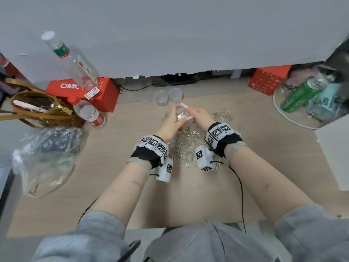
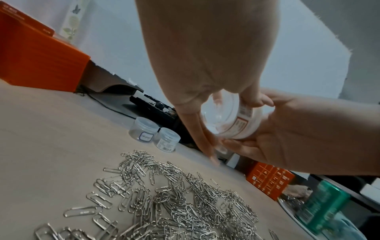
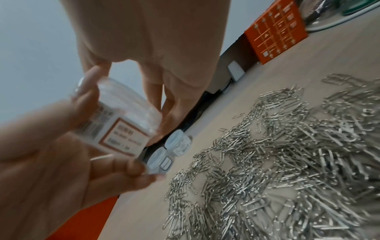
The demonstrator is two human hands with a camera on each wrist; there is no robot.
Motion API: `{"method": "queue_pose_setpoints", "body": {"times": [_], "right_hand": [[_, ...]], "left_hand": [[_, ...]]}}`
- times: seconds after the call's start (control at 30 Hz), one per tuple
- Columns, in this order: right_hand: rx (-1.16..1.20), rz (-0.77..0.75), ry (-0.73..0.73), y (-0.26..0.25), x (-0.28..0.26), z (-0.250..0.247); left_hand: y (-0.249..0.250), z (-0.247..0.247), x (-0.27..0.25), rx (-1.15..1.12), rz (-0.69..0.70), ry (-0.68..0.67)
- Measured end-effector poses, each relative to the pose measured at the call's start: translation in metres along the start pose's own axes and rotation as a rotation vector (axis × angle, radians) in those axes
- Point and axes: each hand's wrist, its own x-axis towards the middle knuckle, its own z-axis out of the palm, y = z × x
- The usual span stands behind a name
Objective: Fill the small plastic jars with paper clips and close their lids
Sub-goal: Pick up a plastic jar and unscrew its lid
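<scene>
I hold a small clear plastic jar [image 1: 181, 112] with a white label [image 3: 123, 138] in the air between both hands, above the desk. My left hand [image 1: 171, 121] grips it from the left and my right hand [image 1: 201, 116] from the right, fingers curled round it. Whether its lid is on I cannot tell; no clips show inside the jar [image 2: 232, 120]. Two more small jars [image 1: 160, 98] [image 1: 176, 94] with lids on stand just behind my hands. A big loose pile of silver paper clips [image 1: 184, 148] covers the desk under and before my hands, seen close as paper clips [image 2: 174, 203] [image 3: 287, 154].
At the left stand a red box [image 1: 75, 89], two water bottles [image 1: 68, 57] [image 1: 88, 114], a brown handbag [image 1: 37, 108] and a crumpled plastic bag [image 1: 45, 154]. At the right are another red box [image 1: 268, 80] and a round tray [image 1: 283, 110] with a green can [image 1: 300, 95].
</scene>
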Motion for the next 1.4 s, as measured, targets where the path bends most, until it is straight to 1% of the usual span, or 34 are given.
{"method": "queue_pose_setpoints", "body": {"times": [0.17,0.23,0.3,0.37,0.43,0.47,0.5,0.57,0.6,0.63,0.67,0.7,0.8,0.93,1.03,1.07,1.13,1.23,1.27,1.4], "right_hand": [[0.293,0.055,-0.112,0.012,-0.013,-0.003],[0.349,0.070,-0.115,0.010,-0.021,-0.001],[0.369,0.063,-0.097,0.003,-0.028,0.004],[0.368,0.058,-0.061,-0.003,-0.031,0.009],[0.309,0.059,-0.040,-0.004,-0.033,0.013],[0.243,0.058,-0.041,-0.003,-0.033,0.015],[0.155,0.040,-0.035,-0.003,-0.034,0.017],[-0.057,-0.038,0.006,-0.006,-0.038,0.018],[-0.160,-0.085,0.037,-0.008,-0.038,0.017],[-0.237,-0.126,0.054,-0.009,-0.039,0.016],[-0.287,-0.157,0.052,-0.011,-0.041,0.015],[-0.317,-0.172,0.040,-0.011,-0.041,0.013],[-0.330,-0.152,0.010,-0.006,-0.038,0.010],[-0.343,-0.155,-0.008,-0.003,-0.031,0.000],[-0.337,-0.135,-0.035,0.005,-0.023,-0.014],[-0.319,-0.127,-0.035,0.008,-0.020,-0.019],[-0.205,-0.088,-0.017,0.016,-0.014,-0.032],[0.052,0.029,0.076,0.028,-0.008,-0.055],[0.140,0.055,0.119,0.036,-0.003,-0.060],[0.490,0.251,0.217,0.072,0.015,-0.090]], "left_hand": [[0.008,-0.002,-0.009,0.167,0.045,-0.045],[0.009,-0.001,-0.014,0.200,0.065,-0.042],[0.008,0.001,-0.017,0.242,0.089,0.029],[0.005,0.005,-0.019,0.293,0.125,0.153],[0.006,0.011,-0.020,0.320,0.160,0.225],[0.006,0.014,-0.021,0.324,0.161,0.254],[0.006,0.015,-0.022,0.296,0.124,0.292],[0.005,0.017,-0.023,0.124,-0.002,0.397],[0.002,0.016,-0.023,0.065,-0.037,0.450],[0.001,0.015,-0.023,0.055,-0.044,0.484],[-0.002,0.014,-0.020,0.039,-0.045,0.482],[-0.003,0.014,-0.020,0.003,-0.060,0.452],[0.000,0.021,-0.018,-0.228,-0.154,0.333],[0.006,0.032,-0.010,-0.481,-0.286,0.325],[0.011,0.042,0.002,-0.590,-0.375,0.290],[0.011,0.045,0.006,-0.611,-0.399,0.283],[0.013,0.051,0.016,-0.661,-0.446,0.289],[0.019,0.063,0.031,-0.694,-0.479,0.311],[0.019,0.066,0.035,-0.699,-0.483,0.319],[0.018,0.081,0.053,-0.723,-0.543,0.332]]}}
